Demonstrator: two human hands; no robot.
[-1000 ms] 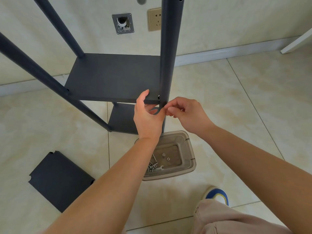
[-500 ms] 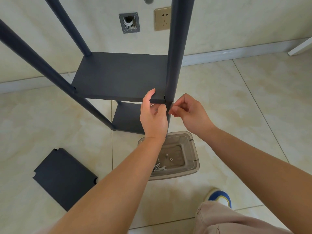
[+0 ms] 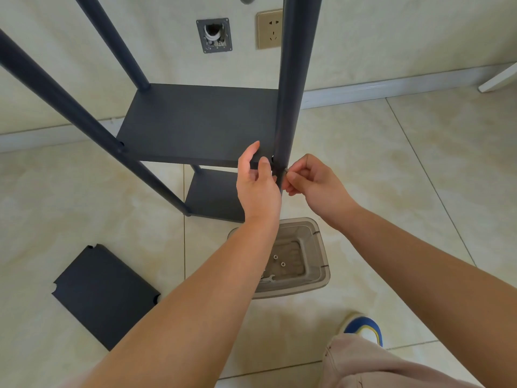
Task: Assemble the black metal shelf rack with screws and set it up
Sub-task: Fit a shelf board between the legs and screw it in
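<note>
Lighting: bright, even, soft daylight; you get no hard glare. The source is not in view. The glossy floor tiles (image 3: 419, 169) carry a pale sheen toward 3 o'clock. Shadows: faint and diffuse; a soft one lies under the lower shelf (image 3: 215, 197) near centre, another beside the loose panel (image 3: 103, 295) at 8 o'clock. Sharpness: your centre is crisp; forearms at 6 o'clock look slightly soft. Distortion: wide-angle; the poles (image 3: 56, 93) splay outward toward 10 and 12 o'clock, and the skirting board (image 3: 391, 85) bows at 2 o'clock.
</note>
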